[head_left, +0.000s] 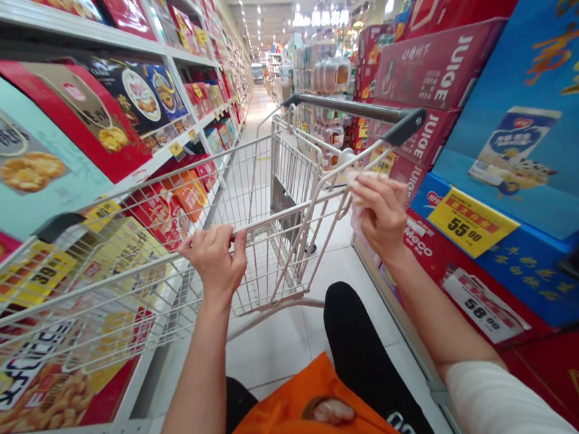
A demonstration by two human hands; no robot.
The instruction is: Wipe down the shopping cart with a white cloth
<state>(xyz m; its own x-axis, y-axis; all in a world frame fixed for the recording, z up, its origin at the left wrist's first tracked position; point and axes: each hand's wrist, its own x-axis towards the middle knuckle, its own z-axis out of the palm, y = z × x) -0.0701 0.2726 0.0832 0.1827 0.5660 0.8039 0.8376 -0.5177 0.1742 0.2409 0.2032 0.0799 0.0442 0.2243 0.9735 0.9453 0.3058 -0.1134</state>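
Observation:
A wire shopping cart [289,224] stands across the aisle, its basket reaching to the lower left and its dark handlebar [348,108] at the far side. My left hand [216,258] is wrapped over the cart's near top rim. My right hand [383,211] is closed at the rim's right end, below the handlebar's right corner, with a thin pale cloth or tissue [357,212] between it and the wire. Through the wires, the inside of the basket shows the floor and no goods that I can make out.
Shelves of boxed snacks [143,92] line the left side. Stacked red drink cartons [421,73] and a blue carton display [530,149] with price tags stand close on the right. The tiled aisle [262,108] runs ahead. My knee [342,308] and orange apron [299,412] are below.

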